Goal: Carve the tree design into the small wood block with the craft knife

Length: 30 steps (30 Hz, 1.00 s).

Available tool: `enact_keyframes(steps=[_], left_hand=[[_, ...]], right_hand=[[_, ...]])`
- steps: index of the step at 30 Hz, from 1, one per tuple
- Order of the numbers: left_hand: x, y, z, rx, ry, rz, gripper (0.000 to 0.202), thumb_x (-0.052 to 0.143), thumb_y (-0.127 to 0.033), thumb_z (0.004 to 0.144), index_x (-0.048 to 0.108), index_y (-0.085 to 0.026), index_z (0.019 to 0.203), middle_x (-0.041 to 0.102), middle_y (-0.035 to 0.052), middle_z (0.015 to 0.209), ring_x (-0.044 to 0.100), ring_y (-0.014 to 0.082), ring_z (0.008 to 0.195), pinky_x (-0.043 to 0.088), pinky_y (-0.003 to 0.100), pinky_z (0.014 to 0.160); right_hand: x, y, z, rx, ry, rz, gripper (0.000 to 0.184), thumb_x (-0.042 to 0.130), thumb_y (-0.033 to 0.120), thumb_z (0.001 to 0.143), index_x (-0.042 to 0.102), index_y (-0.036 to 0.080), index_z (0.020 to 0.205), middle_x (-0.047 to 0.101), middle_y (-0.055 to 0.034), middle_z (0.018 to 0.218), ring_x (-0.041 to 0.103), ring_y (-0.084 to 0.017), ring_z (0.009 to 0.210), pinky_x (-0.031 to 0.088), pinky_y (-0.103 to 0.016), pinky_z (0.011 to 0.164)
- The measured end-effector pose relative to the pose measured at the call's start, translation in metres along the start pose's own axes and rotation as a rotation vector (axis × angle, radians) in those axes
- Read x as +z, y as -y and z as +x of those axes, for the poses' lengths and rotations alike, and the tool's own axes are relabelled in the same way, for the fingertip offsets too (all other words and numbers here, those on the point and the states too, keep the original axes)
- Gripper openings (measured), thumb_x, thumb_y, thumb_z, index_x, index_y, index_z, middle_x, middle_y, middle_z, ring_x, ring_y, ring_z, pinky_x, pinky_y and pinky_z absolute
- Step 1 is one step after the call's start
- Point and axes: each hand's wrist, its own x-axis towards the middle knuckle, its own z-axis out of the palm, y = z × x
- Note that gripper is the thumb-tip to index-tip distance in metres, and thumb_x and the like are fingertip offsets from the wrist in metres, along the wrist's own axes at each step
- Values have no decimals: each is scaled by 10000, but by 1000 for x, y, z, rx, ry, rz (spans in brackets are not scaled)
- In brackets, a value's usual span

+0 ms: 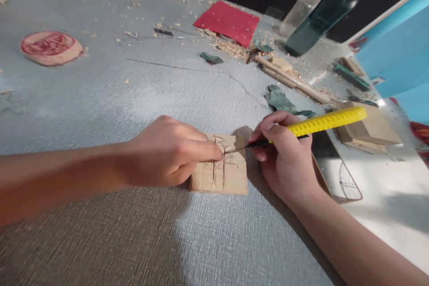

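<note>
My left hand (177,149) presses the block (234,182) onto the table (214,237); whether its tucked fingers grip, I can't tell. That fingertip (217,152) should clear the blade (237,148). My right hand (288,154), clamped round the knife (328,120), should stroke lightly.

1. i can read no word, brand or number anywhere here.
2. the small wooden block (231,181) bears dark, crossing strokes on its face, rather like a written character; i cannot make out which, since my left hand (179,149) covers part of them.
3. the thin blade of the yellow knife (330,119) in my right hand (284,152) also lies across those strokes.
4. the wooden disc (48,44), off to my left, carries a red ring with red, seal-like shapes inside; they are too slanted and blurred for me to read.
</note>
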Motion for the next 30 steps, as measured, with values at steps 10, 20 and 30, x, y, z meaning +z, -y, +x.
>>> enact_keyframes(steps=[10, 20, 30], left_hand=[[-1, -1, -1, -6, 23, 29, 363, 433, -82, 919, 722, -230, 1082, 744, -7, 850, 642, 134, 715, 416, 265, 632], [-1, -2, -1, -18, 56, 39, 365, 432, -84, 924, 730, -223, 1082, 751, 6, 882, 647, 149, 745, 407, 293, 645], [1, -1, -1, -21, 40, 29, 357, 430, -87, 915, 727, -228, 1055, 738, -2, 834, 632, 139, 698, 394, 281, 618]], right_hand=[[4, 2, 3, 9, -79, 51, 549, 894, 307, 746, 473, 281, 1096, 641, 67, 634, 515, -113, 461, 303, -191, 366], [3, 1, 3, 0, -70, 25, 610, 929, 338, 731, 504, 286, 1165, 633, 55, 648, 559, -144, 486, 299, -246, 374], [4, 1, 0, 3, -7, 8, 577, 820, 277, 868, 474, 179, 1319, 639, 44, 658, 526, -101, 492, 322, -211, 412]])
